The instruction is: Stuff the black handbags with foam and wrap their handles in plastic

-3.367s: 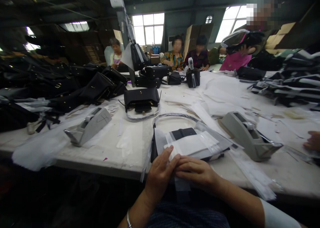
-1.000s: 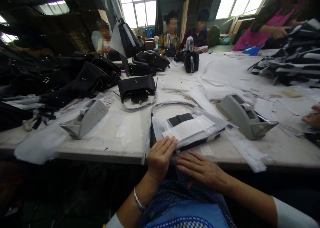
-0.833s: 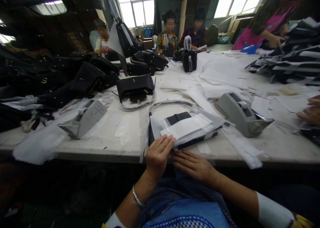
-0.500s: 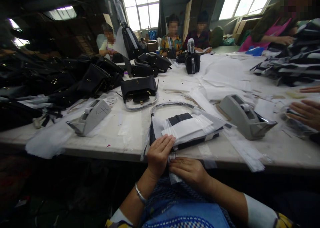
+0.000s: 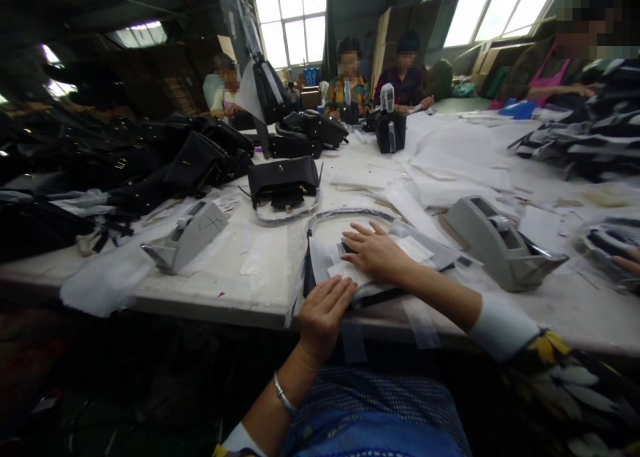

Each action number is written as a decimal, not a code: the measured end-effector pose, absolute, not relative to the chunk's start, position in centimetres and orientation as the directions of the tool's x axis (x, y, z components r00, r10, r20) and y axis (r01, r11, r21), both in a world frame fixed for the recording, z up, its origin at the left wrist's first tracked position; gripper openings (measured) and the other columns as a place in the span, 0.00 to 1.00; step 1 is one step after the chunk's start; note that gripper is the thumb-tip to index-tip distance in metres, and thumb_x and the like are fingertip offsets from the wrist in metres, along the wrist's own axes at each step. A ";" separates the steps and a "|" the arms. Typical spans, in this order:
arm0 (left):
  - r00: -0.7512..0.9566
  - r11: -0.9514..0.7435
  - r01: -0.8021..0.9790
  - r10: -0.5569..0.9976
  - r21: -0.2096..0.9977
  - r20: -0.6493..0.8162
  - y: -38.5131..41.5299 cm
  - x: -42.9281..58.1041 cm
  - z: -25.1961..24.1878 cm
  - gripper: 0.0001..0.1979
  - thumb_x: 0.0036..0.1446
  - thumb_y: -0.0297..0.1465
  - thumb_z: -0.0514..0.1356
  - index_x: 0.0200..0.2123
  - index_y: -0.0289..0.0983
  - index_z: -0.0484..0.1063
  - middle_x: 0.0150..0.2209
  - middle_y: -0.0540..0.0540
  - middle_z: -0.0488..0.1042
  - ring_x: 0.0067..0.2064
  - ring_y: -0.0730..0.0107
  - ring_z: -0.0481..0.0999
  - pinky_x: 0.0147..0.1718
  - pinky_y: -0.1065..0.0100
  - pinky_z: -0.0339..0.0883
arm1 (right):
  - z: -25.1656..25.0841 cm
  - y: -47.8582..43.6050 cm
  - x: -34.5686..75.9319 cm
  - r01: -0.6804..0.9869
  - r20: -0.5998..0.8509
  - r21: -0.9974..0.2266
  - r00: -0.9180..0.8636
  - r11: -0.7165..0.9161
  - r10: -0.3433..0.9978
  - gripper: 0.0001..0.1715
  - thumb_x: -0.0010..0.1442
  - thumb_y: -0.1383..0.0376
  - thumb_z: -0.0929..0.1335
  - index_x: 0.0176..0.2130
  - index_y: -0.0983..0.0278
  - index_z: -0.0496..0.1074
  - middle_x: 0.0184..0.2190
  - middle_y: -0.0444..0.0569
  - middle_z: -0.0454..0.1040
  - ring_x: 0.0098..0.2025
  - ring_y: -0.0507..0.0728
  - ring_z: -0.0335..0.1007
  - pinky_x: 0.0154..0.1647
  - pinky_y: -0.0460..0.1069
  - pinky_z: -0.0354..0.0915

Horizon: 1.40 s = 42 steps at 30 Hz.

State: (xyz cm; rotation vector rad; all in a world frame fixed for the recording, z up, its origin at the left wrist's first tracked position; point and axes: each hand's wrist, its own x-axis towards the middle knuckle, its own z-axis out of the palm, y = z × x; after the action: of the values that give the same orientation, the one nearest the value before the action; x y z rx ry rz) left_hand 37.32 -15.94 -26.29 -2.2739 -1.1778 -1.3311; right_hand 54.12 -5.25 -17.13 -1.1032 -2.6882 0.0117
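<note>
The bag [image 5: 377, 297] lies on the desk [image 5: 270, 277] between 2 dispensers. The left dispenser [image 5: 193, 233], left of the bag, bears a dark scrawl [image 5: 211, 225] I cannot read; lettering [image 5: 345, 425] on the apron [image 5: 375, 440], nearer than the bag, is too blurred. The right hand [image 5: 377, 253] rests palm-down atop the bag, fingers spread over a white packet [image 5: 416, 249]. The left hand [image 5: 323, 310] has its fingers together at the bag's near edge; I cannot tell whether they grip. The right dispenser [image 5: 500, 243] stands right of the bag, 1 handbag [image 5: 283, 180] behind it.
</note>
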 end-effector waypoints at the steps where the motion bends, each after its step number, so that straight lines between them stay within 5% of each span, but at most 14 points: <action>1: 0.255 -0.640 0.749 0.518 0.171 0.817 -16.0 37.3 -26.3 0.20 0.63 0.20 0.58 0.57 0.38 0.71 0.53 0.46 0.78 0.56 0.60 0.75 0.52 0.57 0.71 | -17.3 -4.0 53.3 0.687 0.119 -0.088 -0.712 0.722 0.692 0.20 0.70 0.57 0.62 0.53 0.65 0.74 0.58 0.57 0.72 0.68 0.68 0.53 0.67 0.71 0.43; 6: 0.253 -0.647 0.744 0.503 0.166 0.826 -16.1 37.4 -26.2 0.18 0.64 0.21 0.57 0.56 0.38 0.71 0.52 0.46 0.78 0.55 0.60 0.75 0.52 0.57 0.71 | -18.0 -2.1 50.1 0.575 -0.049 -0.117 -0.818 0.810 0.574 0.18 0.70 0.62 0.62 0.40 0.65 0.79 0.44 0.55 0.81 0.63 0.63 0.63 0.69 0.67 0.37; 10: 0.251 -0.645 0.744 0.510 0.173 0.823 -16.1 37.3 -26.1 0.18 0.64 0.21 0.57 0.55 0.38 0.72 0.52 0.47 0.78 0.55 0.60 0.76 0.51 0.57 0.72 | -17.6 -2.9 50.3 0.554 -0.043 -0.130 -0.832 0.822 0.554 0.19 0.71 0.63 0.60 0.42 0.65 0.79 0.46 0.54 0.80 0.63 0.62 0.63 0.69 0.66 0.38; 13: 0.236 -0.641 0.746 0.506 0.179 0.829 -16.0 37.3 -26.1 0.18 0.63 0.21 0.58 0.55 0.38 0.72 0.52 0.47 0.78 0.54 0.60 0.76 0.51 0.57 0.72 | -17.5 -4.9 52.5 0.514 0.044 -0.217 -0.844 0.830 0.535 0.18 0.71 0.64 0.60 0.47 0.62 0.78 0.53 0.52 0.77 0.62 0.61 0.65 0.69 0.66 0.42; 16: 0.224 -0.640 0.746 0.499 0.183 0.837 -15.9 37.3 -26.0 0.18 0.63 0.22 0.59 0.55 0.38 0.72 0.52 0.47 0.78 0.54 0.60 0.76 0.52 0.57 0.72 | -18.5 -8.7 56.0 0.468 0.314 -0.293 -0.777 0.834 0.546 0.17 0.70 0.64 0.62 0.54 0.61 0.74 0.53 0.52 0.76 0.58 0.58 0.69 0.68 0.63 0.51; 19: 0.227 -0.645 0.737 0.519 0.203 0.824 -16.0 37.2 -25.8 0.18 0.64 0.23 0.58 0.56 0.38 0.72 0.52 0.46 0.78 0.55 0.60 0.76 0.52 0.57 0.72 | -20.7 -13.4 59.3 0.409 0.542 -0.174 -0.720 0.896 0.434 0.21 0.68 0.68 0.64 0.59 0.63 0.69 0.53 0.53 0.76 0.60 0.57 0.68 0.65 0.59 0.61; 24: 0.246 -0.652 0.724 0.548 0.224 0.799 -16.1 37.1 -25.6 0.19 0.64 0.22 0.56 0.57 0.38 0.71 0.52 0.46 0.78 0.56 0.60 0.75 0.53 0.57 0.72 | -25.3 -17.6 60.0 0.345 0.414 0.096 -0.867 0.934 0.277 0.24 0.70 0.72 0.57 0.62 0.66 0.67 0.59 0.52 0.71 0.64 0.60 0.62 0.63 0.60 0.64; 27: 0.248 -0.649 0.729 0.546 0.217 0.800 -16.1 37.0 -25.6 0.19 0.64 0.22 0.57 0.57 0.38 0.70 0.52 0.45 0.78 0.56 0.60 0.75 0.53 0.56 0.72 | -27.0 -17.2 58.3 0.399 0.509 0.138 -0.814 0.906 0.281 0.23 0.70 0.73 0.58 0.58 0.63 0.71 0.56 0.50 0.74 0.60 0.58 0.68 0.61 0.58 0.66; 32: 0.266 -0.651 0.733 0.539 0.195 0.799 -16.0 36.9 -25.6 0.19 0.64 0.22 0.57 0.57 0.39 0.70 0.52 0.44 0.78 0.56 0.60 0.75 0.53 0.56 0.72 | -26.8 -16.3 56.3 0.383 0.663 0.064 -0.707 0.922 0.248 0.14 0.67 0.72 0.64 0.46 0.64 0.77 0.47 0.49 0.80 0.51 0.58 0.76 0.57 0.58 0.70; 42: 0.259 -0.642 0.745 0.530 0.183 0.807 -15.8 37.0 -26.0 0.19 0.63 0.21 0.58 0.56 0.39 0.71 0.52 0.46 0.78 0.56 0.61 0.75 0.53 0.57 0.72 | -26.1 -17.1 55.6 0.286 0.720 -0.149 -0.625 0.947 0.302 0.12 0.67 0.73 0.63 0.45 0.67 0.76 0.40 0.52 0.82 0.43 0.57 0.79 0.50 0.55 0.75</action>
State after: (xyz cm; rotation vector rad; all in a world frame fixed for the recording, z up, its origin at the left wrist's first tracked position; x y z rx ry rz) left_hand 37.00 -15.83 -25.98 -2.2950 -1.1885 -1.3257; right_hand 55.57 -17.07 -26.13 -0.4127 -2.2789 0.0251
